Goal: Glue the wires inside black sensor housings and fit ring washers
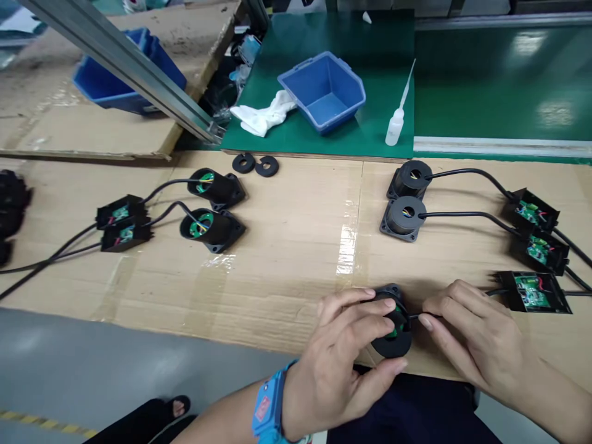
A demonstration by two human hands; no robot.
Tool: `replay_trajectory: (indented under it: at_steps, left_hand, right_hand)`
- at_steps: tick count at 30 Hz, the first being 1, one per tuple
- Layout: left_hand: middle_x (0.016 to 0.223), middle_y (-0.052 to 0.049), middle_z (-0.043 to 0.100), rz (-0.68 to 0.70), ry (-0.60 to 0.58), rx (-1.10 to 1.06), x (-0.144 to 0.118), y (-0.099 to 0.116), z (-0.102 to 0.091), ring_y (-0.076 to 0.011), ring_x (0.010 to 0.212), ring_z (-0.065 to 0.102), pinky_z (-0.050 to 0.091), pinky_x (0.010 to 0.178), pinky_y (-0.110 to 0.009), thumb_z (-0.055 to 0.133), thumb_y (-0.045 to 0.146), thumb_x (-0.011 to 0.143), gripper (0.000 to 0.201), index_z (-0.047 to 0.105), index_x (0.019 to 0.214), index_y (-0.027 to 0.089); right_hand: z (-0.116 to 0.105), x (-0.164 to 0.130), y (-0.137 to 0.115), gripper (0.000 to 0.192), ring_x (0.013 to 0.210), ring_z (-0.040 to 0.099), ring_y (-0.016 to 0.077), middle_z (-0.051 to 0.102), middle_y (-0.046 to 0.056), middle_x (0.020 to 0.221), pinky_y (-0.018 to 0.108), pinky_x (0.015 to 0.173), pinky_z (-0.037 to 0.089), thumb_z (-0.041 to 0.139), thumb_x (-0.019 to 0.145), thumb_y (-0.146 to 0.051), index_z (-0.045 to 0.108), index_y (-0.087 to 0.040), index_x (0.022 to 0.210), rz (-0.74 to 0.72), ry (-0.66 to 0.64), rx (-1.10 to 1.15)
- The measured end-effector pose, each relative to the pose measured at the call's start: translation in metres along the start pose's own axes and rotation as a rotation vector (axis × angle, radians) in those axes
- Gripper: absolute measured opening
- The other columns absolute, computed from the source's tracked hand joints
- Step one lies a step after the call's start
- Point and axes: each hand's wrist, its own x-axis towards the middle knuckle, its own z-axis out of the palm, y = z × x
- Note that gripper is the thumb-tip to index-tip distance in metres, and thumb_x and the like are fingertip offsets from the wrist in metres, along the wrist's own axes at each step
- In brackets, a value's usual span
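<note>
The left hand (345, 351) grips a black round housing (393, 330) at the desk (287, 246) edge while the right hand (472, 336) pinches its cable (416, 317).

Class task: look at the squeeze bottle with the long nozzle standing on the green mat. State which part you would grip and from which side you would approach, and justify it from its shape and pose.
Grip the squeeze bottle around its round lower body, coming from the near side. It stands upright; the thin tilted nozzle offers no firm hold.

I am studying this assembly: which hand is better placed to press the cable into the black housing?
Probably the right hand: it pinches the cable at the black housing, which the left hand steadies.
</note>
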Motion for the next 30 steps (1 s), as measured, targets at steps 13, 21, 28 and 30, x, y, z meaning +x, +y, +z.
replay_trajectory:
  at_steps: [13, 21, 28, 30]
  left_hand:
    - [0.123, -0.01, 0.073, -0.027, -0.247, 0.203, 0.018, 0.009, -0.013, -0.0255, 0.12, 0.063, 0.053, 0.099, -0.04, 0.067, 0.03, 0.098, 0.043, 0.057, 0.137, 0.015]
    - [0.117, -0.01, 0.074, 0.143, -0.257, 0.127, 0.02, -0.011, -0.016, -0.0209, 0.123, 0.064, 0.056, 0.106, -0.032, 0.068, 0.038, 0.098, 0.042, 0.064, 0.13, 0.011]
    - [0.123, -0.012, 0.074, 0.265, -0.304, 0.158, 0.026, -0.023, -0.02, -0.0249, 0.13, 0.061, 0.06, 0.106, -0.039, 0.068, 0.045, 0.096, 0.046, 0.065, 0.13, 0.013]
    - [0.13, -0.012, 0.073, 0.293, -0.328, 0.176, 0.028, -0.027, -0.021, -0.0268, 0.138, 0.057, 0.056, 0.111, -0.043, 0.068, 0.047, 0.096, 0.049, 0.064, 0.132, 0.014]
  right_hand:
    - [0.005, -0.047, -0.01, 0.016, 0.079, 0.059, 0.0232, 0.058, 0.006, 0.086, 0.038, 0.068, 0.054, 0.071, 0.088, -0.017, 0.068, -0.026, 0.101, 0.014, 0.242, 0.121]
    - [0.069, -0.029, -0.045, 0.045, 0.137, 0.053, 0.0182, 0.053, 0.006, 0.141, 0.027, 0.115, 0.049, 0.061, 0.1, -0.031, 0.048, -0.035, 0.143, 0.586, 0.376, 0.908]
    - [0.072, -0.019, -0.052, 0.032, 0.144, 0.042, 0.0139, 0.049, 0.003, 0.14, 0.027, 0.117, 0.046, 0.052, 0.104, -0.023, 0.048, -0.04, 0.131, 0.529, 0.322, 1.067]
    - [0.072, -0.018, -0.053, 0.029, 0.144, 0.042, 0.0144, 0.048, 0.003, 0.141, 0.029, 0.117, 0.047, 0.051, 0.104, -0.023, 0.048, -0.04, 0.127, 0.54, 0.315, 1.124]
